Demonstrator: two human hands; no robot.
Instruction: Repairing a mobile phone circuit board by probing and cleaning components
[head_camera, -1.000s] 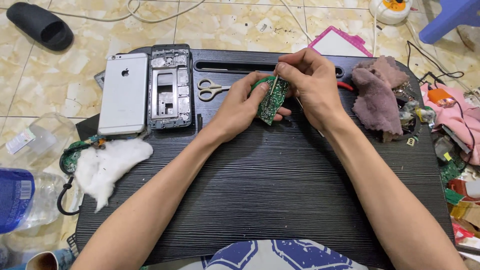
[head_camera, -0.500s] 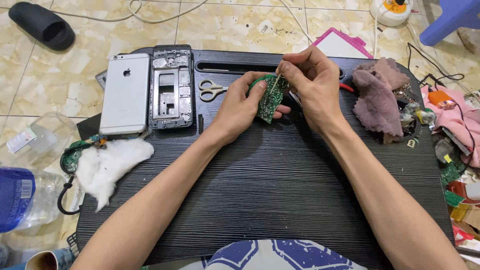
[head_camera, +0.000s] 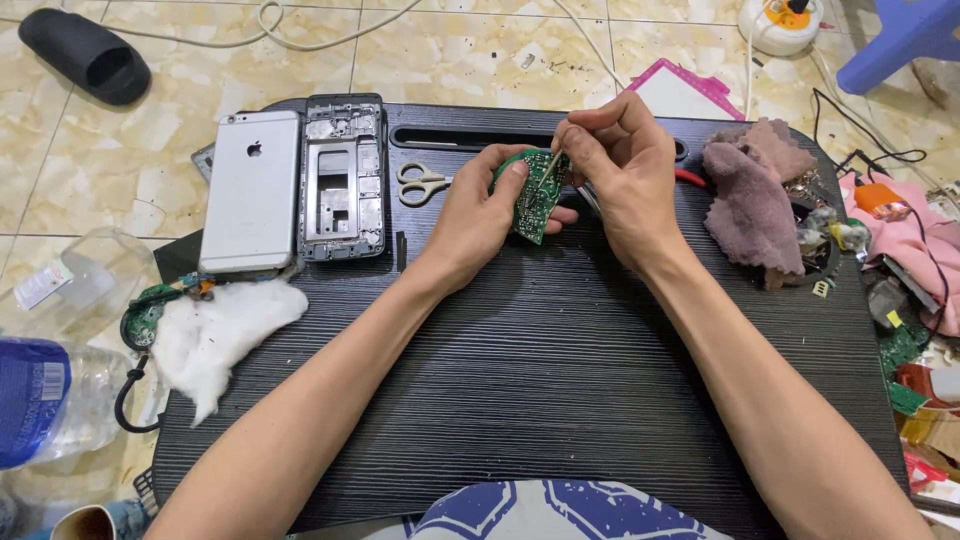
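Black ribbed surface (head_camera: 560, 380) on a tiled floor (head_camera: 200, 70), bare across the lower centre. Upper centre: left hand (head_camera: 480, 215), grip closed on a green circuit board (head_camera: 538, 200); right hand (head_camera: 620, 180) pinches a thin stick (head_camera: 551, 165) against it. Phone (head_camera: 250, 190) and scissors (head_camera: 420, 183) lie upper left; rag (head_camera: 750, 200) at the right edge.

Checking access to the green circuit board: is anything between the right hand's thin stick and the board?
Nothing visible. The right hand holds the thin stick with its tip at the green circuit board, held by the left hand.
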